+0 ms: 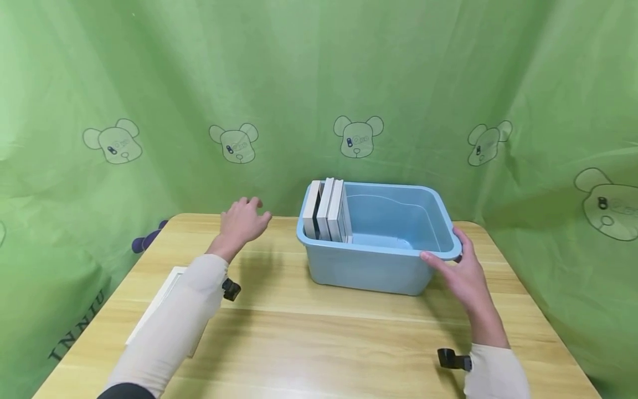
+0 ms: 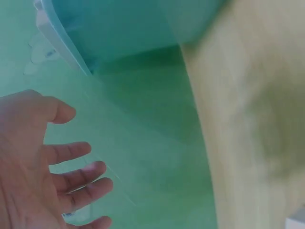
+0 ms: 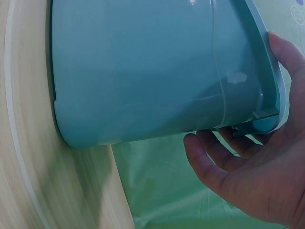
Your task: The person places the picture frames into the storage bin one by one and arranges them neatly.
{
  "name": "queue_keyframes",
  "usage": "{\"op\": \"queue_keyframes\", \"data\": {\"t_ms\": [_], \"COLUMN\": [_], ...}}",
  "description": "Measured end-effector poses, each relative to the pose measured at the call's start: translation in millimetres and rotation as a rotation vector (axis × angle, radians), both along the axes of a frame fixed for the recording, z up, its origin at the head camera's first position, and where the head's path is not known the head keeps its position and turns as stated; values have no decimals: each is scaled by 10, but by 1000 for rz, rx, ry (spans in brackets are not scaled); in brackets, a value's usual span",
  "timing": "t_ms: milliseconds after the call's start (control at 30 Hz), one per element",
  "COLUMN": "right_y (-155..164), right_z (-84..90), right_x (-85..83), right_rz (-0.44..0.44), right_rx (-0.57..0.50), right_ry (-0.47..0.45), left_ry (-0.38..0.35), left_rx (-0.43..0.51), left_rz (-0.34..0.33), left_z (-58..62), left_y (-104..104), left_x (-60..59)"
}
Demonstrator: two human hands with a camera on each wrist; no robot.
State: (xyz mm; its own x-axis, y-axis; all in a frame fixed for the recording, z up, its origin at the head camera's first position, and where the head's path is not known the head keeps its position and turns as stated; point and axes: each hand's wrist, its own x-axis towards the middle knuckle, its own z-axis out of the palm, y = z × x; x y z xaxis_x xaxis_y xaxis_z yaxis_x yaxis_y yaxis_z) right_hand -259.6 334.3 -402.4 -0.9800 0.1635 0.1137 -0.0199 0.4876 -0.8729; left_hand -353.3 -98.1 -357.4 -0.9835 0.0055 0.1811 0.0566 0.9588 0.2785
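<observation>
A light blue plastic bin (image 1: 369,269) stands on the table. Several slim white pieces, like picture frames (image 1: 326,213), are upright side by side at its left end. My right hand (image 1: 463,271) grips the bin's right front corner, thumb over the rim and fingers beneath it, as the right wrist view also shows (image 3: 257,181). To the left of the bin, my left hand (image 1: 244,221) hovers above the table with nothing in it, its fingers spread and slightly bent in the left wrist view (image 2: 52,167). Partly hidden under my left forearm lies another white frame (image 1: 159,305).
The wooden table (image 1: 309,343) ends close behind the bin. A green curtain (image 1: 299,72) with bear-head prints hangs at the back and sides. A purple thing (image 1: 147,239) shows past the table's left edge.
</observation>
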Motion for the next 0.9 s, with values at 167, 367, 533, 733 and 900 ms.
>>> {"op": "queue_keyframes", "data": {"t_ms": [167,367,533,733,900], "right_y": [23,48,48,16,-7], "right_z": [15,56,52,34,16], "right_x": [11,13,16,6,10], "right_rz": [0,-3,-7,1,3], "right_rx": [2,1,-5,-17,-21], "right_ry": [-3,-5,-2,3,-9], "left_ry": [-70,-142,-165,-251,-358], "left_rx": [-37,-36,-39,-61,-69], "left_rz": [-15,-16,-2,-6,-22], "left_z": [-144,-306,-413,-566,-685], "left_y": [-215,-430,-553,-762,-959], "left_x": [51,106,155,219,293]}}
